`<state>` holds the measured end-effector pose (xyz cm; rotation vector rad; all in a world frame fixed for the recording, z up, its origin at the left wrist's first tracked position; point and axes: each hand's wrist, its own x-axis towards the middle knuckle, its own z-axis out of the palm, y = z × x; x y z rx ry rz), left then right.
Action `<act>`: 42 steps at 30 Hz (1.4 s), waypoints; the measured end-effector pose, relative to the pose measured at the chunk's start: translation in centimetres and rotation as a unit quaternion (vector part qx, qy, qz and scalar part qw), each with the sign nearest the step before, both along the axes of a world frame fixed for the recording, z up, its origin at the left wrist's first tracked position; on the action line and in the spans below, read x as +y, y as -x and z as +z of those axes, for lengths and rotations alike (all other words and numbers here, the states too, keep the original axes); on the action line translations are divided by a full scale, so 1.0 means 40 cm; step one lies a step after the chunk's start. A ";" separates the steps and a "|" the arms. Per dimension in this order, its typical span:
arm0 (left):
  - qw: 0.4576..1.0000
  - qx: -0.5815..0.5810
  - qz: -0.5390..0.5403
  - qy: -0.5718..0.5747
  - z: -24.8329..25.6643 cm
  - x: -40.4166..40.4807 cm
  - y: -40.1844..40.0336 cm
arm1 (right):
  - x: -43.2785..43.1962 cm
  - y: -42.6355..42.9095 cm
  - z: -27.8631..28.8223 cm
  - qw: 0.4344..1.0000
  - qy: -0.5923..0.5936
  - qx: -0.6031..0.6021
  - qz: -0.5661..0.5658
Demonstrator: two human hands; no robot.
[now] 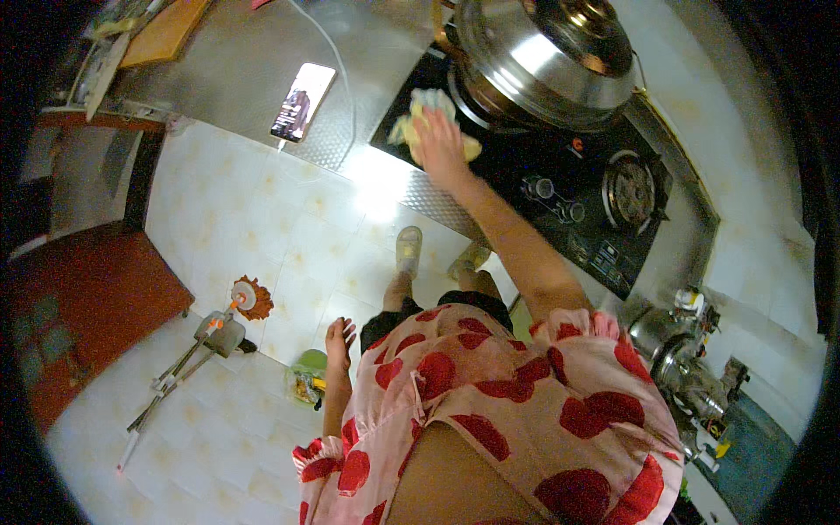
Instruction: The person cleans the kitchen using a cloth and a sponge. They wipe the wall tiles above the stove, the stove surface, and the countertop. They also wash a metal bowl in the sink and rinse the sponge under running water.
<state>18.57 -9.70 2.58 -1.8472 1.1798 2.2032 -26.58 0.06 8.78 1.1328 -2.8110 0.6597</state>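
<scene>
My right hand (pixel 438 141) presses a crumpled yellow and pale blue cloth (pixel 471 148) onto the left end of a black gas cooktop (pixel 499 157). Just beyond the hand, a large lidded stainless steel pot (pixel 545 72) stands over one burner. The cooktop's other burner (pixel 631 187) is bare, with its knobs (pixel 541 188) near the front edge. My left hand (pixel 340 338) hangs low at my side with nothing in it, its fingers slightly apart. The cloth is partly hidden beneath my right hand.
A phone (pixel 304 103) with a lit screen and a cable lies on the steel counter (pixel 223 79). Metal pots (pixel 689 374) stand at the right. A mop or broom (pixel 177 374), a dustpan (pixel 223 335) and a small green bin (pixel 308 377) are on the floor near a red-brown cabinet (pixel 98 308).
</scene>
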 end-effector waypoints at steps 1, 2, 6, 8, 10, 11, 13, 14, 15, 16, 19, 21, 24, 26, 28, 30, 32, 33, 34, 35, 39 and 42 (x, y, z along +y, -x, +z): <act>1.000 -0.018 0.019 -0.002 0.005 0.000 -0.011 | -0.044 0.071 -0.020 0.999 -0.021 0.035 -0.020; 0.999 -0.028 0.026 -0.002 0.011 -0.002 -0.019 | -0.082 0.139 -0.027 0.997 -0.005 0.052 -0.050; 0.998 -0.041 0.038 -0.006 0.028 0.009 -0.070 | -0.171 0.216 0.025 0.996 -0.053 0.050 -0.056; 0.997 -0.054 0.050 -0.011 0.018 0.018 -0.098 | -0.177 0.094 0.052 0.999 -0.007 0.029 0.012; 0.998 -0.050 0.022 -0.024 -0.026 0.016 -0.088 | -0.079 0.012 -0.019 0.988 0.047 0.111 0.101; 0.998 -0.056 0.010 -0.039 -0.045 0.005 -0.101 | -0.035 -0.051 0.005 0.992 0.044 0.030 0.113; 0.998 0.015 -0.026 -0.059 -0.071 -0.052 -0.078 | 0.084 -0.125 0.029 0.996 -0.001 -0.010 0.092; 0.998 -0.003 -0.048 -0.048 -0.079 -0.066 -0.023 | 0.173 -0.143 0.036 0.998 -0.011 -0.015 0.063; 0.997 -0.024 -0.068 -0.033 -0.067 -0.083 0.027 | 0.258 -0.169 0.039 0.999 -0.018 -0.023 0.036; 0.995 -0.027 -0.099 -0.018 -0.056 -0.101 0.070 | 0.338 -0.207 0.063 0.998 -0.045 -0.040 -0.013; 0.983 0.002 -0.183 0.005 -0.024 -0.095 0.168 | 0.713 -0.284 0.048 0.969 -0.030 -0.178 -0.166; 0.973 -0.004 -0.229 0.024 -0.009 -0.097 0.230 | 0.913 -0.368 0.022 0.944 -0.196 0.080 -0.251; 0.958 0.006 -0.287 0.011 0.000 -0.061 0.329 | 1.244 -0.459 -0.022 0.835 0.053 -0.126 -0.534; 0.952 0.016 -0.306 0.016 0.023 -0.027 0.344 | 1.265 -0.460 0.085 0.862 -0.090 -0.036 -0.498; 0.946 0.020 -0.322 0.009 0.037 0.008 0.379 | 1.262 -0.414 0.123 0.895 0.080 0.030 -0.437; 0.944 0.014 -0.329 0.008 0.032 0.016 0.383 | 1.158 -0.324 0.147 0.885 0.220 -0.043 -0.407; 0.946 0.022 -0.324 0.003 0.018 0.023 0.373 | 1.019 -0.204 0.188 0.926 0.174 0.002 -0.335; 0.947 0.019 -0.322 0.004 0.020 0.024 0.367 | 0.933 -0.141 0.227 0.934 0.182 -0.020 -0.307; 0.948 0.018 -0.317 0.008 0.022 0.027 0.362 | 0.866 -0.078 0.246 0.944 0.210 -0.007 -0.255; 0.951 0.018 -0.309 0.014 0.029 0.033 0.361 | 0.815 -0.014 0.250 0.957 0.188 0.012 -0.222; 0.964 -0.003 -0.265 0.017 0.050 0.045 0.334 | 0.650 0.161 0.171 0.995 0.086 0.039 0.001; 0.976 -0.011 -0.218 0.012 0.030 0.034 0.261 | 0.612 0.175 0.089 0.991 -0.013 -0.062 0.120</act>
